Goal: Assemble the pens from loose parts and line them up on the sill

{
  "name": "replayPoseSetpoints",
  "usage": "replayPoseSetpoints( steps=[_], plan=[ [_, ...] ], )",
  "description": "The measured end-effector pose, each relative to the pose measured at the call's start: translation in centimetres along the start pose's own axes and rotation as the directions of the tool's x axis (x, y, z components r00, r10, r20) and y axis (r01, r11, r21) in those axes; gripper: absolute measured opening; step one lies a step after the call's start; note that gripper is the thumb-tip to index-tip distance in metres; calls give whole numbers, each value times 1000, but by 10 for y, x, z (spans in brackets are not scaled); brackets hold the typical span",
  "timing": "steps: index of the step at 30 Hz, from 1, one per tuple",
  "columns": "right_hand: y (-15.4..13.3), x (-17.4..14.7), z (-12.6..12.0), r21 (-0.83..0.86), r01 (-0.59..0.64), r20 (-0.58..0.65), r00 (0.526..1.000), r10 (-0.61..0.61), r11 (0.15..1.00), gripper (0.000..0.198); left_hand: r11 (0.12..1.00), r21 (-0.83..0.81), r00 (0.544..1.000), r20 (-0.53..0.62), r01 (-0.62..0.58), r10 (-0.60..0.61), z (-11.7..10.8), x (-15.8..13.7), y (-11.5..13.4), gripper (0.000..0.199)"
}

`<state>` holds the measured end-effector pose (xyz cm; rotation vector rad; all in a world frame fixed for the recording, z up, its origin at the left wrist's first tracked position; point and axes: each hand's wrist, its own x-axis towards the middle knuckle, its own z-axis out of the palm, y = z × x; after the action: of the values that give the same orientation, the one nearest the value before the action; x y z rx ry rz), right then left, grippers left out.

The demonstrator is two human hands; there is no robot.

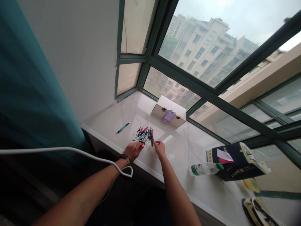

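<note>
On the white sill lies a loose pile of pen parts (144, 134), with red, black, teal and metallic pieces. My left hand (133, 151), wearing a watch (125, 158), is closed at the pile's near edge, and a small red pen part (141, 145) shows at its fingertips. At the pile's right side, my right hand (160, 148) has thumb and fingers pinched together beside a black piece; what they hold is too small to make out. A teal and black pen (123, 128) lies whole, apart from the pile to the left.
A white box (169, 113) stands behind the pile against the window. To the right are a plastic bottle (204, 169) on its side, a dark carton (237, 163) and a round container (261, 212). A white cable (70, 150) crosses over my left forearm.
</note>
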<state>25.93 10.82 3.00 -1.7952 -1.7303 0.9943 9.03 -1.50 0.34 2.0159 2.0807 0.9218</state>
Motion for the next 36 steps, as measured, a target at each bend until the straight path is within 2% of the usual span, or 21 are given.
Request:
replayPoseSetpoints(
  steps=[1,3,8,11,13,14,16,18,20,22,32,36],
  plan=[
    [-2,1,0,-156,36,17,999,-34,987,30,1000,3,1000,-2,0,0,0,0,0,37],
    [-4,1,2,-292,53,52,998,-40,955,33,1000,10,1000,-5,0,0,1,0,-1,37],
    [-3,-1,9,-295,75,44,997,-65,952,25,1000,5,1000,-6,-7,7,1,0,0,36],
    [-5,-7,12,-127,27,46,999,-22,992,20,1000,5,1000,-4,-5,5,0,0,0,36],
    [-11,-15,13,149,-30,86,996,17,988,26,1000,7,1000,-3,-3,3,0,0,0,37],
    [-15,-20,14,310,-51,118,993,15,949,30,1000,7,1000,-4,-3,3,0,0,0,37],
    [-28,-33,13,583,-78,192,981,-44,809,33,1000,0,1000,-7,-4,4,1,0,0,37],
    [-42,-46,11,738,-106,259,956,-134,666,32,1000,-9,1000,-9,-2,2,2,0,0,37],
    [-55,-56,10,802,-140,307,930,-200,581,31,1000,-11,1000,-6,-2,1,3,0,-1,37],
    [-63,-63,10,822,-159,329,916,-228,547,32,1000,-9,1000,-2,-4,4,3,0,-1,38],
    [-59,-63,16,844,-120,254,948,-192,522,36,1000,-26,1000,-21,3,-3,3,0,0,37],
    [-59,-64,19,832,-109,250,949,-192,544,36,1000,-12,1000,-8,-1,1,3,0,0,38]
  ],
)
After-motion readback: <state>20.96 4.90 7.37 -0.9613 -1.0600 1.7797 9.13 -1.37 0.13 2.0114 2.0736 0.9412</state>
